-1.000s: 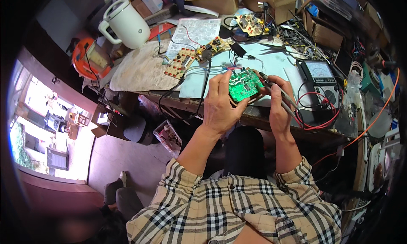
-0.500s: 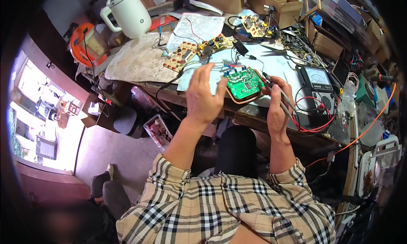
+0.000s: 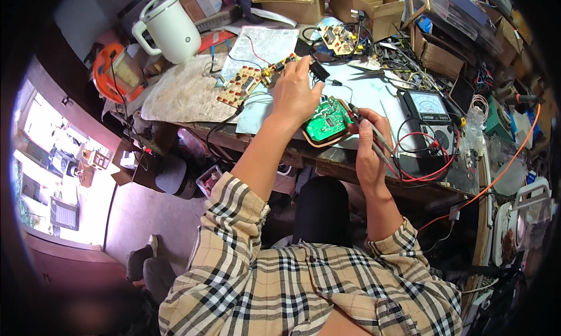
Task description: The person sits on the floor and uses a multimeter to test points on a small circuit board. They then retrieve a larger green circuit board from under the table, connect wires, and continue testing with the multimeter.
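A green circuit board (image 3: 329, 122) in a dark, copper-edged housing lies near the front edge of the bench. My left hand (image 3: 296, 94) is raised over the board's far left corner with its fingers stretched and thumb apart. Its fingertips are beside a black module (image 3: 319, 72) and a tan circuit board (image 3: 274, 74); whether they touch anything I cannot tell. My right hand (image 3: 372, 146), just right of the green board, grips slim grey test probes (image 3: 383, 140). Their red and black leads run to an analog multimeter (image 3: 431, 117) on the right.
Another tan board (image 3: 239, 86) with red parts lies left of my left hand. Behind are a printed sheet (image 3: 266, 44), a white kettle-like jug (image 3: 169, 29) and cardboard boxes (image 3: 289, 6). Pliers (image 3: 369, 73) and tangled wires crowd the back right. Another person's legs (image 3: 149, 266) show at lower left.
My left hand has moved forward and right, from beside the green board to above its far corner and the wires. My right hand keeps hold of the probes. The whole view has shifted slightly.
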`<state>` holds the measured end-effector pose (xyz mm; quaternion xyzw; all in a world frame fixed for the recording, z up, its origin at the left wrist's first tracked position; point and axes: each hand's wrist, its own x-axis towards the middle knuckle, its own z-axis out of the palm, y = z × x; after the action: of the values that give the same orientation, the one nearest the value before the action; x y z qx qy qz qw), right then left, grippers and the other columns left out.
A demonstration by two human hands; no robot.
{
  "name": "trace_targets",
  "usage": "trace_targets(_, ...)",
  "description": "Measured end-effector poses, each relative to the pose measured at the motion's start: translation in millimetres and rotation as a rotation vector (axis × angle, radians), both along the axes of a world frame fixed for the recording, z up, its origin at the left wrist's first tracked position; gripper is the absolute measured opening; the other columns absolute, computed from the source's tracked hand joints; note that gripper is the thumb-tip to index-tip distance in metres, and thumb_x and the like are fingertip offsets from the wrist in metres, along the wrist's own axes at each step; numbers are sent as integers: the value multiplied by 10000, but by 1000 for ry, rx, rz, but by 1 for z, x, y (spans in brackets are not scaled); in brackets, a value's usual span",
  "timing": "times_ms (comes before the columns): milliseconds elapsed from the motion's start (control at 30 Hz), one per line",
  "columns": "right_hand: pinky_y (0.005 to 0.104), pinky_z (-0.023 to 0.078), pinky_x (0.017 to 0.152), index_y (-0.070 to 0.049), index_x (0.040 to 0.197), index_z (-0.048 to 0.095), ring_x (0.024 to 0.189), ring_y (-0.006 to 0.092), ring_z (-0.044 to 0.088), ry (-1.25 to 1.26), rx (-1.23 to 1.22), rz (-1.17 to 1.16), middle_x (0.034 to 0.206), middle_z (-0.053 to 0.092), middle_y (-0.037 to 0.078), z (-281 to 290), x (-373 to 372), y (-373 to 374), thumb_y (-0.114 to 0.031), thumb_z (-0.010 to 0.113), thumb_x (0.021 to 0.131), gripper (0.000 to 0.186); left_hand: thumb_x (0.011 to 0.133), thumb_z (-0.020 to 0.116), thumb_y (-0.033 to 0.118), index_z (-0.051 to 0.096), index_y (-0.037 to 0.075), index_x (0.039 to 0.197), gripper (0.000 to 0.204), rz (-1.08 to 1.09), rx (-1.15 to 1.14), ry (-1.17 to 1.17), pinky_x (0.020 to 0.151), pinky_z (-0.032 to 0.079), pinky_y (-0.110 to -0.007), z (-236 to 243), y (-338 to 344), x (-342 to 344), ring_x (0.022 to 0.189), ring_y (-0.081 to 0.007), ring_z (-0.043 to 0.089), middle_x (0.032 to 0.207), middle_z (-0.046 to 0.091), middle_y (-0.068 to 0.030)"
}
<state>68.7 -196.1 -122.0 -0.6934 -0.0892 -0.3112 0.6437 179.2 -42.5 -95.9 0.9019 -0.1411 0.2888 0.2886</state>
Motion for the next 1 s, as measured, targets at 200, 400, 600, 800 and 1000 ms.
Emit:
trace_targets(200, 270, 537, 726, 63, 1101, 597, 812, 161, 637, -25, 30, 17, 995, 536, 107, 1, 0, 1, -78, 497, 991, 205, 709, 823, 277, 613, 114, 1187, 547, 125, 244, 59, 862, 505, -439, 12, -23, 10, 1019, -364, 596, 1129, 532, -192)
trace_targets(400, 267, 548, 736, 68, 1106, 594, 832, 163, 625, -41, 64, 18, 1005, 536, 117, 2, 0, 1, -74, 501, 987, 207, 698, 810, 179, 622, 75, 1029, 395, 71, -13, -43, 798, 525, -413, -1, -22, 11, 944, -354, 620, 1064, 555, -162)
trace_targets(600, 272, 556, 739, 69, 1102, 595, 846, 172, 622, -60, 103, 22, 1014, 540, 124, 3, -2, 0, -75, 504, 986, 206, 831, 658, -26, 509, -17, 1301, 493, -359, -746, 156, 859, 512, -298, -18, 0, 10, 969, -188, 623, 1126, 612, -134)
trace_targets(800, 276, 553, 740, 67, 1104, 594, 842, 177, 628, -77, 83, 12, 1019, 542, 132, 2, -3, -1, -78, 500, 988, 209, 946, 456, -52, 361, -43, 1439, 503, -597, -1166, 444, 907, 531, -299, -18, 13, 3, 1022, -173, 622, 1210, 592, -125)
trace_targets(1000, 282, 542, 728, 60, 1102, 599, 824, 180, 639, -77, 69, 13, 1008, 547, 131, 1, -2, 0, -85, 505, 989, 207, 961, 438, -41, 357, -26, 1452, 497, -646, -1268, 480, 906, 536, -311, -21, 17, 5, 1033, -188, 626, 1234, 591, -133)
